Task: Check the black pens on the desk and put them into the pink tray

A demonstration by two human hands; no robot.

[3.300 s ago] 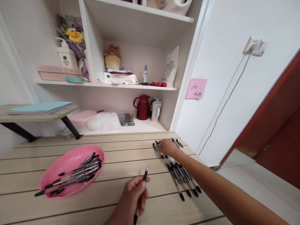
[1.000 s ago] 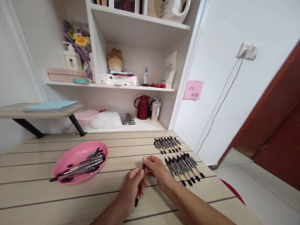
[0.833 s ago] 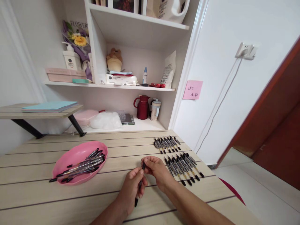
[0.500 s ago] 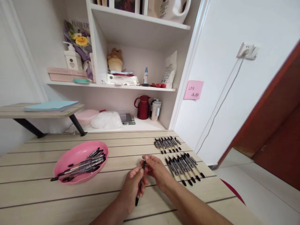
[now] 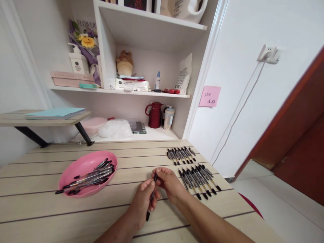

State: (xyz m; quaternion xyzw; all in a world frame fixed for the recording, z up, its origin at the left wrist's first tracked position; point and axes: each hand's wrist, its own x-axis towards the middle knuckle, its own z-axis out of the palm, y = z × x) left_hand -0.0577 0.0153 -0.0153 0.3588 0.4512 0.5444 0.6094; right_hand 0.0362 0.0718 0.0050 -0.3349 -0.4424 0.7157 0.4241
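Note:
My left hand (image 5: 141, 202) is closed round the barrel of a black pen (image 5: 151, 201), held slanted above the wooden table (image 5: 37, 212). My right hand (image 5: 169, 184) pinches the pen's upper end with thumb and forefinger. Just right of my hands lies a row of several black pens (image 5: 197, 181) side by side. A shorter row of pen caps or small pens (image 5: 181, 154) lies behind it. A pink oval dish (image 5: 76, 168) with several more pens (image 5: 87, 179) sits on the table to the left.
Shelving stands behind the table with a red jug (image 5: 154, 115), a cup (image 5: 168, 118), a clear bag (image 5: 115, 129) and a pink box (image 5: 92, 125). A raised stand (image 5: 37, 118) carries blue folders. A pink note (image 5: 209, 96) hangs on the wall; the table's right edge drops to the floor.
3.3 s ago my right hand was reaching into the far row of pens; it has come back to the pen in my left hand and pinches its tip. Over the last second little moves.

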